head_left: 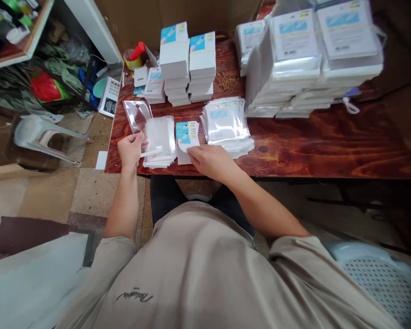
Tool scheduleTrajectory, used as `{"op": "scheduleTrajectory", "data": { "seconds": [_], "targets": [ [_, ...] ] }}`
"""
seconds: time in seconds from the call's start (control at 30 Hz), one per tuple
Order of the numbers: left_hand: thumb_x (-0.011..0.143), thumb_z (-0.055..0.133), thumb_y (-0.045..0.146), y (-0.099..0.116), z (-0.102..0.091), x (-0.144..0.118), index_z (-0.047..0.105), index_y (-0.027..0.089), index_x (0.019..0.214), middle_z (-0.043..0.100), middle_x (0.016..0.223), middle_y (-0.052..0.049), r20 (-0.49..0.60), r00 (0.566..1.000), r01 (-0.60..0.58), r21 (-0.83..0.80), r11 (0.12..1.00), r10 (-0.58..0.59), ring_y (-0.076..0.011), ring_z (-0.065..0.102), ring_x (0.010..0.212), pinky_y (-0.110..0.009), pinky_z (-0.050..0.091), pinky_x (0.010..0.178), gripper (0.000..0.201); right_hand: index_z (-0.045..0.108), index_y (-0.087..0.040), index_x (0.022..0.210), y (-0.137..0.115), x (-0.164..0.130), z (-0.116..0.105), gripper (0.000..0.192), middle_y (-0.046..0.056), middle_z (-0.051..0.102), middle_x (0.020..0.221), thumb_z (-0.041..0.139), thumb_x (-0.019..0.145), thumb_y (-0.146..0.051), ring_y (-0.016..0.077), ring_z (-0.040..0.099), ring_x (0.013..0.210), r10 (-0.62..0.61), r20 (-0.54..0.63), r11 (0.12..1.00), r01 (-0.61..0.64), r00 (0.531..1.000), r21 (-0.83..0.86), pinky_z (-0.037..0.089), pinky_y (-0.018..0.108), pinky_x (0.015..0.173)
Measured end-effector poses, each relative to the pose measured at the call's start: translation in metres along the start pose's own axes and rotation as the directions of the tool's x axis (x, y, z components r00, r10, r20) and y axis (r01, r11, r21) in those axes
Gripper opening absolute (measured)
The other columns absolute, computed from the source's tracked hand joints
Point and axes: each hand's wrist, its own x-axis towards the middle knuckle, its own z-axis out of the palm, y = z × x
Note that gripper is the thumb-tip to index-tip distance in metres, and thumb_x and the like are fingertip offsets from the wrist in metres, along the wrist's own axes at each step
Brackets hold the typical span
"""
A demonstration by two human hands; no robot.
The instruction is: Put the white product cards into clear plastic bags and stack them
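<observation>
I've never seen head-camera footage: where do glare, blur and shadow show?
Head view: glare on the bagged cards near the right hand; head view: the pale stool, lower right, looks soft; head view: shadow beneath the table, at right.

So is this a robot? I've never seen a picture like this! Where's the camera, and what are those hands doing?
No robot here, just a person with bare hands. There's one picture, taken by a camera on the person's head, looking down; that's why you see their shirt.

On the shiny reddish-brown table are white card stacks, a pile of clear sleeves, a low pile of bagged cards and a taller bagged pile.

The left hand has its fingers pinched together by a clear bag; its exact hold is hard to see. The right hand has fingers on the curled bottom edge of a blue-and-white card.
</observation>
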Motion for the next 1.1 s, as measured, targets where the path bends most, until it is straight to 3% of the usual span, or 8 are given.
{"op": "scheduleTrajectory", "data": {
  "seconds": [0.07, 0.13, 0.27, 0.37, 0.57, 0.83, 0.97, 1.1],
  "targets": [
    [0.076, 0.082, 0.04, 0.002, 0.01, -0.005, 0.073, 0.014, 0.083, 0.071, 0.079, -0.007, 0.014, 0.999, 0.047, -0.194, 0.98, -0.045, -0.0161, 0.068, 0.068, -0.029, 0.057, 0.067, 0.028, 0.075, -0.02, 0.099, -0.002, -0.007, -0.004, 0.024, 0.009, 0.076, 0.091, 0.053, 0.099, -0.031, 0.0226, 0.069, 0.082, 0.231, -0.34, 0.961, -0.16, 0.911, 0.225, 0.05, 0.036, 0.075],
    [0.072, 0.087, 0.044, 0.004, 0.019, -0.012, 0.071, 0.015, 0.079, 0.07, 0.078, -0.007, 0.034, 0.998, 0.054, -0.273, 0.961, -0.046, -0.0151, 0.069, 0.068, -0.029, 0.058, 0.067, 0.033, 0.074, -0.021, 0.094, -0.008, -0.012, -0.004, 0.028, 0.006, 0.075, 0.084, 0.057, 0.097, -0.042, 0.0202, 0.067, 0.075, 0.492, -0.483, 0.814, -0.186, 0.724, 0.549, 0.053, 0.035, 0.072],
    [0.074, 0.086, 0.047, 0.009, 0.033, -0.028, 0.072, 0.018, 0.078, 0.073, 0.083, -0.007, 0.066, 0.997, 0.067, -0.341, 0.938, -0.047, -0.0147, 0.07, 0.072, -0.027, 0.058, 0.068, 0.033, 0.071, -0.019, 0.082, -0.022, -0.016, 0.012, 0.033, 0.002, 0.069, 0.07, 0.073, 0.082, -0.052, 0.0162, 0.061, 0.057, 0.701, -0.104, 0.315, -0.175, 0.706, 0.933, 0.053, 0.03, 0.05],
    [0.075, 0.086, 0.048, 0.011, 0.042, -0.041, 0.072, 0.019, 0.077, 0.074, 0.083, -0.007, 0.093, 0.995, 0.074, -0.383, 0.921, -0.041, -0.0153, 0.071, 0.072, -0.027, 0.057, 0.065, 0.032, 0.068, -0.018, 0.083, -0.024, -0.011, 0.027, 0.035, 0.0, 0.065, 0.063, 0.074, 0.078, -0.052, 0.0128, 0.052, 0.042, 0.748, 0.065, 0.125, -0.237, 0.66, 0.964, 0.045, 0.027, 0.034],
    [0.07, 0.089, 0.045, 0.014, 0.057, -0.066, 0.074, 0.018, 0.083, 0.076, 0.084, -0.005, 0.105, 0.992, 0.11, -0.461, 0.881, -0.069, -0.0155, 0.071, 0.07, -0.029, 0.059, 0.063, 0.033, 0.062, -0.02, 0.081, -0.014, -0.006, 0.041, 0.036, -0.002, 0.061, 0.063, 0.071, 0.081, -0.055, 0.0114, 0.053, 0.041, 0.854, -0.076, 0.181, -0.158, 0.515, 0.971, 0.044, 0.025, 0.033],
    [0.067, 0.091, 0.047, 0.016, 0.058, -0.085, 0.074, 0.018, 0.089, 0.075, 0.084, -0.004, 0.206, 0.974, 0.187, -0.484, 0.855, -0.097, -0.0159, 0.072, 0.072, -0.031, 0.062, 0.068, 0.04, 0.053, -0.023, 0.09, -0.023, -0.012, 0.051, 0.044, -0.002, 0.061, 0.073, 0.067, 0.084, -0.064, 0.0142, 0.063, 0.059, 0.888, -0.155, 0.19, -0.038, 0.432, 0.981, 0.057, 0.028, 0.044],
    [0.069, 0.089, 0.05, 0.015, 0.055, -0.098, 0.068, 0.017, 0.082, 0.072, 0.075, -0.003, 0.248, 0.965, 0.202, -0.469, 0.86, -0.091, -0.0152, 0.071, 0.067, -0.033, 0.063, 0.072, 0.041, 0.052, -0.024, 0.089, -0.026, -0.014, 0.048, 0.048, -0.001, 0.066, 0.079, 0.068, 0.082, -0.068, 0.0142, 0.063, 0.062, 0.878, -0.149, 0.181, -0.029, 0.456, 0.983, 0.057, 0.027, 0.046],
    [0.065, 0.092, 0.043, 0.017, 0.046, -0.095, 0.063, 0.018, 0.079, 0.074, 0.082, -0.003, 0.27, 0.962, 0.184, -0.497, 0.848, -0.051, -0.0161, 0.072, 0.072, -0.032, 0.062, 0.074, 0.04, 0.062, -0.02, 0.08, -0.02, -0.023, 0.037, 0.047, 0.0, 0.065, 0.068, 0.072, 0.081, -0.066, 0.012, 0.056, 0.053, 0.715, -0.09, 0.227, -0.109, 0.694, 0.968, 0.051, 0.025, 0.045]
  ]
}}
